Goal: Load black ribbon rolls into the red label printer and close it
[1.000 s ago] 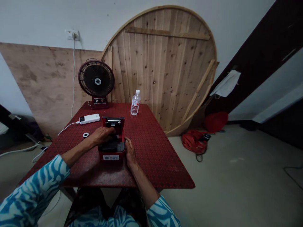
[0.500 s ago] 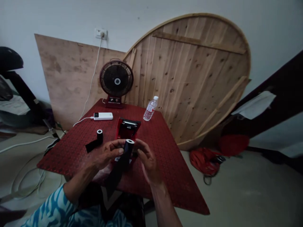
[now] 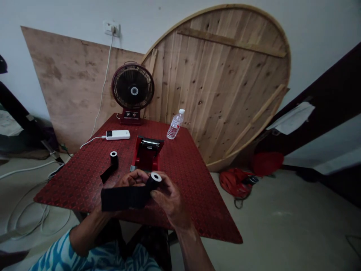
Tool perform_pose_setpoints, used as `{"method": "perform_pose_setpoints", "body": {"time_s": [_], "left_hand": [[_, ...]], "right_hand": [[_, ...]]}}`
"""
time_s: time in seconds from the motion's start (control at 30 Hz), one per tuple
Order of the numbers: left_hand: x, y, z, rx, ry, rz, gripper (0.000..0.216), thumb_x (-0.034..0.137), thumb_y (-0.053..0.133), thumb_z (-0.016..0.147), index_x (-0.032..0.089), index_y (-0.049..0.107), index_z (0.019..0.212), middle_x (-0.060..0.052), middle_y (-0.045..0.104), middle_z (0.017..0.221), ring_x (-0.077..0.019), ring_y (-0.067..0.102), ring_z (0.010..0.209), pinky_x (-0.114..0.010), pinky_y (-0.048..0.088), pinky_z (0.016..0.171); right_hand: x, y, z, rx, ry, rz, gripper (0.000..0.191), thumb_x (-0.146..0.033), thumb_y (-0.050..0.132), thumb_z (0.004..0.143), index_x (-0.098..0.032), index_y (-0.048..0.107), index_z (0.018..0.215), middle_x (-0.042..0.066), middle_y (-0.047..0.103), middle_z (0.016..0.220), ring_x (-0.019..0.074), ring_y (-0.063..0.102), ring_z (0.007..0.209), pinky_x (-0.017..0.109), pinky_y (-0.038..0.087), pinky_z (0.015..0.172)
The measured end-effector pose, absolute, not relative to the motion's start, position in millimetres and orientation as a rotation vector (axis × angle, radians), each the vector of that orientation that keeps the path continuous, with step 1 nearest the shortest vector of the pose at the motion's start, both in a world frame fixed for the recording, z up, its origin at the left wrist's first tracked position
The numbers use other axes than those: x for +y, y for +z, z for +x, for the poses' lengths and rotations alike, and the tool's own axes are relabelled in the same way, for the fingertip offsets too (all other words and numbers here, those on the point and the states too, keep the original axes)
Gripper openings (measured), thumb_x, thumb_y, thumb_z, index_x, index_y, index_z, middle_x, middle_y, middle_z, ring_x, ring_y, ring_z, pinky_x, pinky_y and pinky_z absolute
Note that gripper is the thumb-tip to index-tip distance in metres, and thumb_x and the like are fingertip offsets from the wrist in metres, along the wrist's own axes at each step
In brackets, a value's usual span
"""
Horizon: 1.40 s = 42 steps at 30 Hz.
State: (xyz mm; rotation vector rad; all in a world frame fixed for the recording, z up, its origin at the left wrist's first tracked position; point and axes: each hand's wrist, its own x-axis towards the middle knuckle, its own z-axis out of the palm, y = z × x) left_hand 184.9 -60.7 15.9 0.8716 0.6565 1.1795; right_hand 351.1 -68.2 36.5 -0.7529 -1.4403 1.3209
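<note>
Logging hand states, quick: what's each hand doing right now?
Left hand: fingers curled, partly hidden behind the loose black strip; whether it grips anything cannot be told.
Right hand: closed, holding the black roll.

One head-worn view only, set above the near side of the table [image 3: 200,207], facing forward and down. The left hand [image 3: 128,180] and right hand [image 3: 173,199] are close to it, below centre; the fan [image 3: 133,87] stands farther off, before the wall [image 3: 132,20], and floor [image 3: 270,210] fills the lower right.
</note>
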Motion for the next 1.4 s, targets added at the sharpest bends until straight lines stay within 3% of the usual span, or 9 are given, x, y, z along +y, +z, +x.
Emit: {"method": "perform_pose_setpoints", "body": {"time_s": [0.23,0.4,0.5,0.67,0.8,0.97,1.07,1.23,1.4], "left_hand": [[-72.0,33.0,182.8,0.954,1.272,1.156,0.026,0.032,0.074,0.069,0.019,0.073,0.091,-0.007,0.073,0.095,-0.0232,0.066,0.09,-0.031,0.05,0.081],[-79.4,48.4,140.5,1.279,1.623,1.158,0.028,0.036,0.071,0.073,0.018,0.069,0.095,-0.006,0.073,0.089,-0.0153,0.065,0.068,-0.026,0.051,0.065],[-75.9,49.4,107.5,1.434,1.736,1.158,0.031,0.037,0.071,0.073,0.018,0.067,0.097,-0.005,0.072,0.089,-0.0135,0.063,0.066,-0.025,0.05,0.066],[-41.9,23.8,70.7,1.561,1.596,1.202,0.039,0.044,0.072,0.066,0.017,0.067,0.093,-0.007,0.07,0.096,-0.0219,0.063,0.091,-0.035,0.047,0.087],[-8.7,-4.4,61.8,1.526,1.463,1.164,0.05,0.042,0.076,0.054,0.015,0.064,0.095,-0.012,0.068,0.105,-0.0294,0.06,0.103,-0.043,0.044,0.093],[5.3,-31.9,66.2,1.367,1.388,1.119,0.065,0.025,0.073,0.054,0.017,0.055,0.116,-0.011,0.065,0.111,-0.0271,0.061,0.102,-0.04,0.047,0.088],[9.8,-44.2,70.3,1.327,1.413,1.075,0.062,0.02,0.073,0.05,0.017,0.057,0.11,-0.007,0.066,0.102,-0.0259,0.06,0.101,-0.038,0.046,0.088],[12.5,-49.8,72.7,1.257,1.456,0.993,0.047,0.031,0.073,0.058,0.017,0.057,0.101,-0.003,0.066,0.085,-0.0217,0.064,0.081,-0.034,0.051,0.074],[-4.4,-30.8,69.1,1.099,1.428,0.948,0.061,0.045,0.079,0.058,0.017,0.06,0.109,-0.01,0.069,0.101,-0.0234,0.066,0.083,-0.031,0.051,0.069]], "right_hand": [[-52.8,32.0,364.3,-1.311,1.269,-0.866,0.032,-0.031,0.07,0.072,-0.024,0.062,0.103,0.003,0.068,0.098,0.0184,0.063,0.092,0.032,0.05,0.084],[1.7,-1.7,427.2,-1.149,0.928,-1.116,0.044,-0.039,0.07,0.067,-0.023,0.06,0.107,0.005,0.068,0.102,0.0214,0.061,0.096,0.041,0.044,0.093],[32.9,-37.4,461.6,-1.151,0.74,-1.238,0.05,-0.04,0.067,0.064,-0.022,0.058,0.109,0.007,0.063,0.113,0.0243,0.056,0.108,0.045,0.036,0.102],[51.5,-88.2,481.0,-1.349,0.627,-1.372,0.046,-0.04,0.058,0.065,-0.019,0.059,0.107,0.01,0.064,0.111,0.027,0.057,0.106,0.047,0.039,0.099],[55.0,-103.8,485.6,-1.442,0.581,-1.395,0.046,-0.042,0.056,0.067,-0.019,0.059,0.108,0.011,0.064,0.111,0.028,0.058,0.106,0.047,0.043,0.096],[56.9,-105.6,491.0,-1.448,0.56,-1.403,0.049,-0.046,0.056,0.067,-0.02,0.058,0.109,0.011,0.065,0.11,0.0281,0.058,0.106,0.046,0.043,0.097],[56.2,-103.6,490.8,-1.467,0.59,-1.422,0.052,-0.047,0.057,0.065,-0.02,0.058,0.109,0.011,0.064,0.112,0.0286,0.057,0.108,0.047,0.041,0.099],[52.6,-98.5,489.8,-1.481,0.618,-1.44,0.055,-0.045,0.059,0.063,-0.019,0.058,0.111,0.012,0.063,0.116,0.0296,0.056,0.112,0.049,0.04,0.101],[35.9,-86.7,500.8,-1.477,0.733,-1.477,0.061,-0.047,0.066,0.061,-0.021,0.058,0.115,0.011,0.061,0.123,0.0302,0.053,0.119,0.05,0.037,0.105]]}}
